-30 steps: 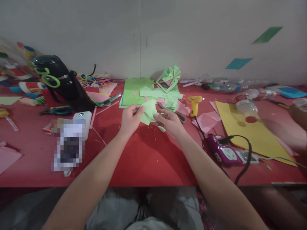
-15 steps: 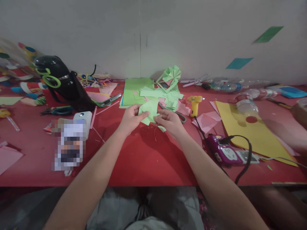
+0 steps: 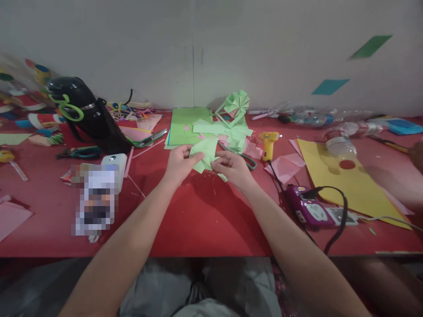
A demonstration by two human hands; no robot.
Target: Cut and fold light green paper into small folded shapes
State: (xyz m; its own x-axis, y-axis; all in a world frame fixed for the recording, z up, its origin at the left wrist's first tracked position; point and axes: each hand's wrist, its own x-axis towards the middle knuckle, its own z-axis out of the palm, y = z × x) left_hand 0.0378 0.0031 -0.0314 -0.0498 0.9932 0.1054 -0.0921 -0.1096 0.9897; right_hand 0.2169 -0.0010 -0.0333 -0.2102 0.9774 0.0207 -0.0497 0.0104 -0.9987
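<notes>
– Holding what?
– Folded green paper, at the centre of the frame, pinched by left hand and right hand alike.
– At which step?
– Probably shaping folds; next, likely calling for a light, steady pinch.

Bare at either grip and along the forearms; clad, below the grip, in pale grey cloth with dark striping midway.

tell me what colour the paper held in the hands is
The held paper is light green, clearest in the head view.
</notes>
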